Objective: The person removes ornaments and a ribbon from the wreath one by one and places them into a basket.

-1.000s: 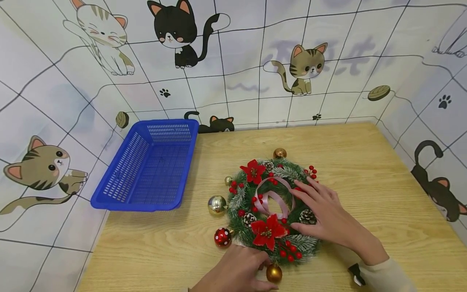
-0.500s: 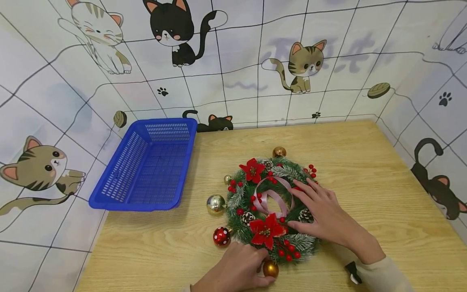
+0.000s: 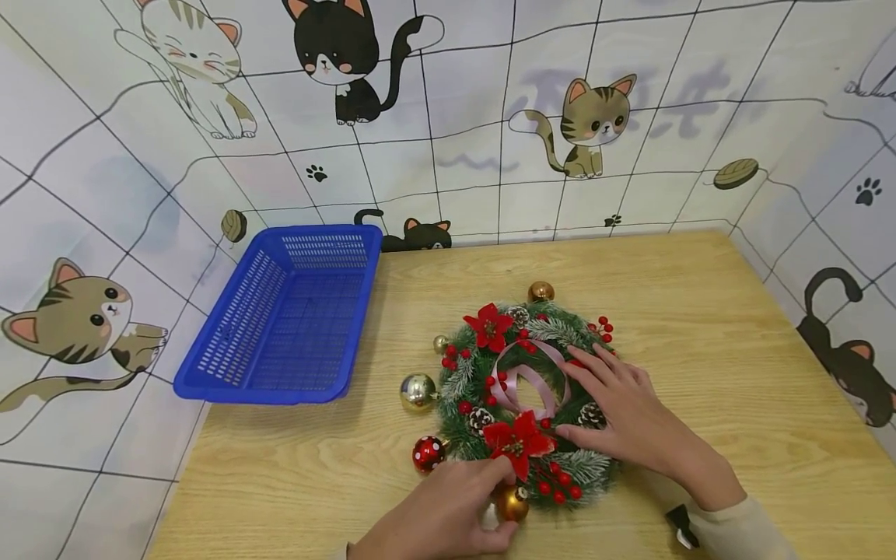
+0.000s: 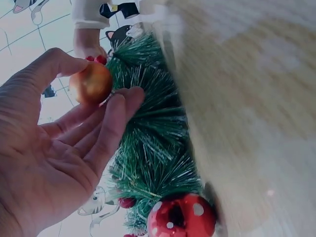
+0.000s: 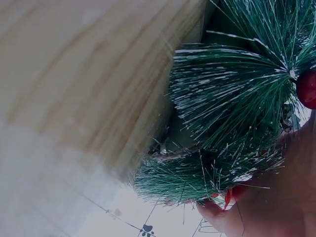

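Observation:
A green Christmas wreath (image 3: pixel 458 381) with red poinsettias, berries and pine cones lies on the table, a pink ribbon (image 3: pixel 535 389) looped at its centre. At the wreath's near edge, my left hand (image 3: pixel 448 505) pinches a gold bauble (image 3: pixel 513 505) between thumb and fingers. The left wrist view shows the thumb on one side of this bauble (image 4: pixel 92 84) and fingertips on the other, close to the green needles. My right hand (image 3: pixel 630 420) rests on the wreath's right side, fingers spread, partly covering a pine cone (image 3: pixel 591 415).
Around the wreath's left and far edges sit a red dotted bauble (image 3: pixel 428 453), a shiny gold bauble (image 3: pixel 418 392), a small gold one (image 3: pixel 440 344) and a copper-coloured bauble (image 3: pixel 540 292). A blue plastic basket (image 3: pixel 364 311) stands at the back left.
My left thumb has closed in on the gold bauble, which has shifted slightly up and left and turned so its cap shows. The right hand stays on the wreath.

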Demonstrator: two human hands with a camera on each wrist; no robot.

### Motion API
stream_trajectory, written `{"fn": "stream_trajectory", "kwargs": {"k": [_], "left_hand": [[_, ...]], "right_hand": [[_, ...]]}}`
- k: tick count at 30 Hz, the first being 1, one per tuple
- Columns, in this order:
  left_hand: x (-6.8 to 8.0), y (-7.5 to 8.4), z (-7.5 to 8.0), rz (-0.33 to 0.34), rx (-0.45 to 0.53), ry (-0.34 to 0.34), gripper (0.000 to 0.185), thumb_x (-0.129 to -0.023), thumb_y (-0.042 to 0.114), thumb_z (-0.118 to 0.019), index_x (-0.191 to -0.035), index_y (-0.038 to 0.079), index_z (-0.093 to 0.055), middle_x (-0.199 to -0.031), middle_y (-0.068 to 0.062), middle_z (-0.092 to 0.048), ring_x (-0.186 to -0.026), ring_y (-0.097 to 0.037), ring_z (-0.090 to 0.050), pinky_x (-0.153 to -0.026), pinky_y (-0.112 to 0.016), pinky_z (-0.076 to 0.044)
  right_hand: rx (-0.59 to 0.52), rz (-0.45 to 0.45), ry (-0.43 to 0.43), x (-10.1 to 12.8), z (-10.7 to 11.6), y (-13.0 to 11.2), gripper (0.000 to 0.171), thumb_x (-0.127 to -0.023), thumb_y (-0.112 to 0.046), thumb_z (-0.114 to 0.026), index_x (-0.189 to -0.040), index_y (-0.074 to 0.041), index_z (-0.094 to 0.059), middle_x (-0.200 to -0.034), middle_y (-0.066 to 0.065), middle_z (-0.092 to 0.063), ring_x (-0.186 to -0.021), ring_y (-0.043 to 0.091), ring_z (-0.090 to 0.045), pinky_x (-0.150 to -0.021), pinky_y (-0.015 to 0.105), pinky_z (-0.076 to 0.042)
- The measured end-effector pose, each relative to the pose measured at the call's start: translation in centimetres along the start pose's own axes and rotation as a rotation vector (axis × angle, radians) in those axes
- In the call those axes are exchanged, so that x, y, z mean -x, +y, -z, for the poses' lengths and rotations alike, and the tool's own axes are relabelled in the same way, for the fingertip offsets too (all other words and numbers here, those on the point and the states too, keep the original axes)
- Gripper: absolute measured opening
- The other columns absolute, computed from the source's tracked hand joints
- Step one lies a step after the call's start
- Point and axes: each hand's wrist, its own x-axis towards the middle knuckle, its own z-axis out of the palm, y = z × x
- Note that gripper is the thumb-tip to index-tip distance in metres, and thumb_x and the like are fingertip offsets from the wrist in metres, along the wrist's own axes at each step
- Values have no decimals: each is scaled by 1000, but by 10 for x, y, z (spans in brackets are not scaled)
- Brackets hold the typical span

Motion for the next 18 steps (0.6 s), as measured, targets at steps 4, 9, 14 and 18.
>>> {"fn": "stream_trajectory", "kwargs": {"k": [4,9,14,18], "left_hand": [[2,0,7,-11,93,3,30,-97,22,-83,-114,20,-59,-98,19,-56,-77,5,-52,-66,-8,-42],[3,-4,17,-88,218,118,40,-93,5,-85,-118,16,-55,-105,10,-59,-90,2,-57,-79,-9,-49],[7,-18,36,-130,181,273,49,-87,-2,-86,-124,12,-56,-110,4,-64,-92,-5,-60,-80,-17,-55],[15,-34,59,-90,126,385,50,-87,-1,-86,-127,13,-59,-111,4,-68,-88,-12,-64,-75,-24,-57]], "right_hand": [[7,3,3,0,-1,1,86,-96,-61,-77,-162,-14,-51,-171,13,-38,-156,51,-26,-107,75,-27],[17,5,-3,-1,-2,2,87,-95,-62,-77,-163,-15,-50,-172,13,-37,-156,51,-27,-106,75,-28],[24,3,-3,-1,-3,1,87,-94,-62,-78,-163,-15,-51,-171,14,-37,-155,52,-28,-104,76,-29],[29,5,-3,0,-5,0,88,-93,-63,-78,-162,-15,-51,-171,14,-37,-154,52,-28,-103,76,-30]]}}
